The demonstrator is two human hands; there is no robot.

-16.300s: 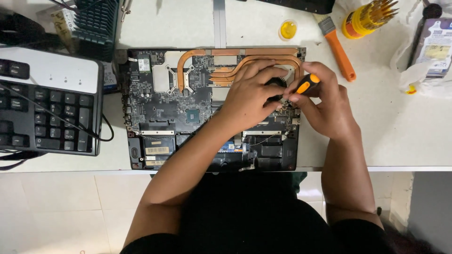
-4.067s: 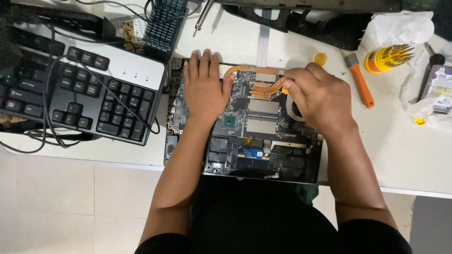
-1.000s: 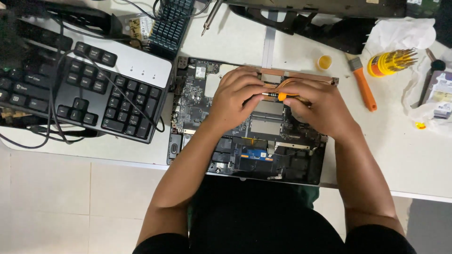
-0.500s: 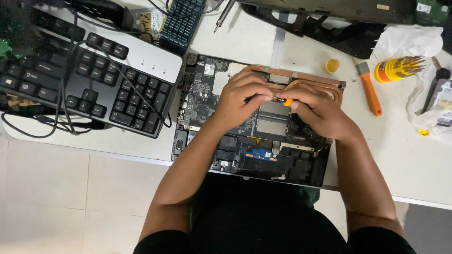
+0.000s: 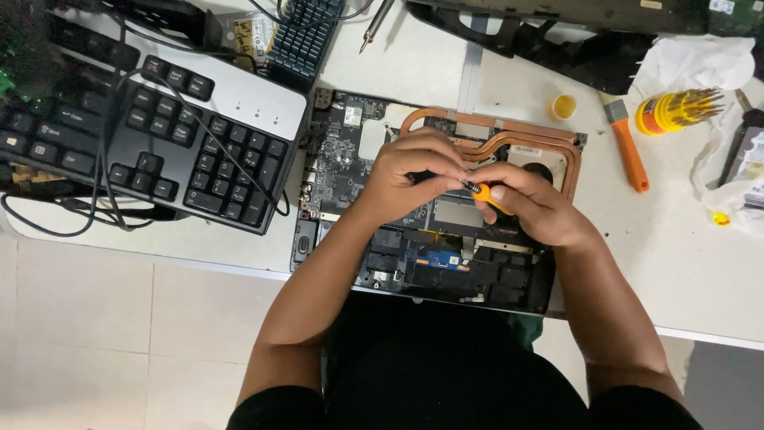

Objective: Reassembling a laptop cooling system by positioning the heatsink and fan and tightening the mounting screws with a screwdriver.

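Note:
An opened laptop base (image 5: pixel 342 171) lies on the white desk, its dark circuit board, copper heat pipes (image 5: pixel 517 137) and fan exposed. My right hand (image 5: pixel 532 209) is closed around a small orange-handled screwdriver (image 5: pixel 482 193) over the middle of the board. My left hand (image 5: pixel 414 173) meets it from the left, its fingertips pinching the screwdriver's dark front end. What lies under the tip is hidden by my fingers.
A black and silver keyboard (image 5: pixel 159 119) with tangled cables sits at the left. At the right lie an orange-handled brush (image 5: pixel 627 143), a small yellow pot (image 5: pixel 563 106), a yellow holder of bits (image 5: pixel 676 110) and white tissue. A dark laptop cover (image 5: pixel 573 40) lies at the back.
The view has shifted, so the desk sits lower and more to the right in frame. Both hands stay together on the screwdriver over the board, barely moved.

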